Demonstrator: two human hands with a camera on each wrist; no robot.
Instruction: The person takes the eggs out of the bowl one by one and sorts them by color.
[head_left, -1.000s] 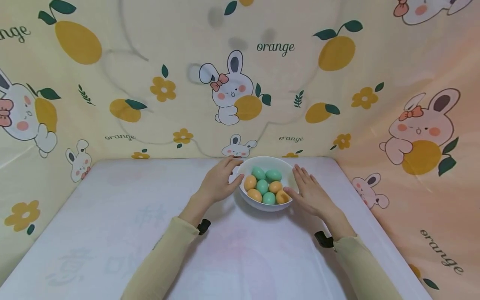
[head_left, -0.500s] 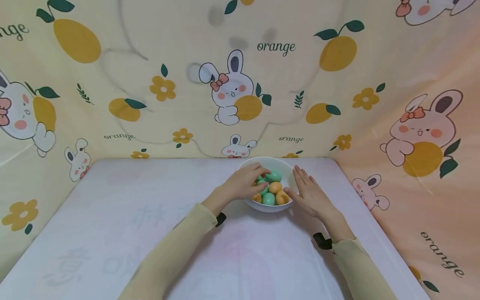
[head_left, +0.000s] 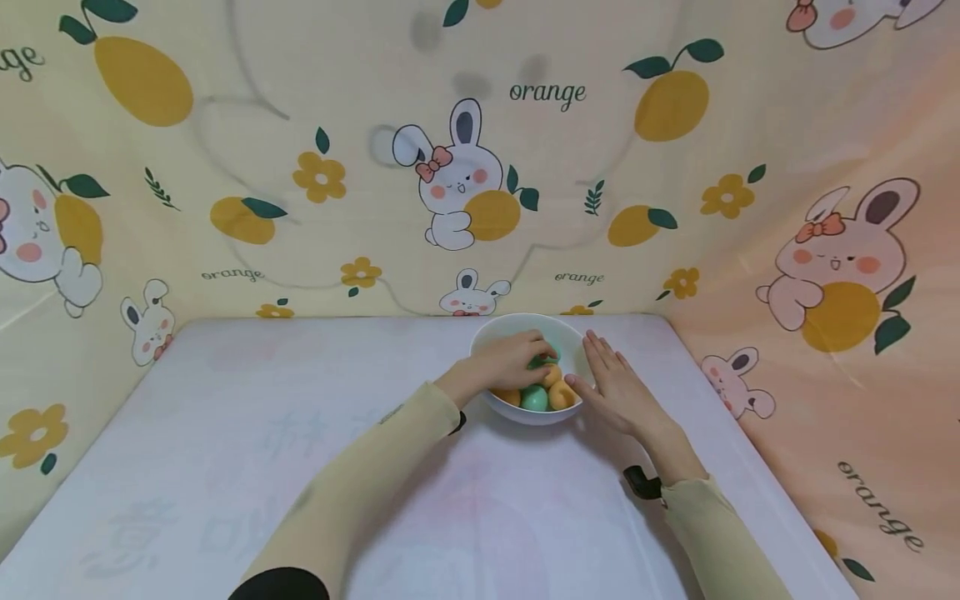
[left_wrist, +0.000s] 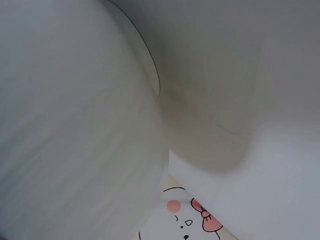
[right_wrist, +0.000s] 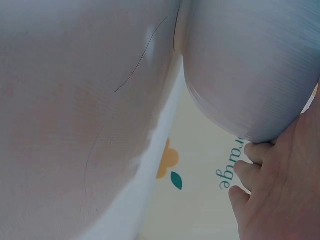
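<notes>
A white bowl (head_left: 525,417) stands near the back edge of the table, with green and orange eggs inside. My left hand (head_left: 504,363) reaches over its left rim, fingers bent down and pinching a green egg (head_left: 536,363), which they largely cover. In front of that hand another green egg (head_left: 534,398) shows, with an orange egg (head_left: 561,396) to its right. My right hand (head_left: 618,387) rests against the bowl's right side, fingers straight and thumb at the rim. The right wrist view shows its fingers (right_wrist: 247,175) beside the bowl's outer wall (right_wrist: 250,65).
The white table (head_left: 315,375) carries a pale cloth with faint printing. A cream backdrop (head_left: 337,108) with rabbits and oranges rises right behind the bowl and along both sides. Something black and rounded (head_left: 281,585) overlaps the left sleeve at the bottom edge.
My left hand has moved right, from the bowl's left rim in over the eggs, and its fingers have closed around a green one. The right hand has stayed against the bowl.
</notes>
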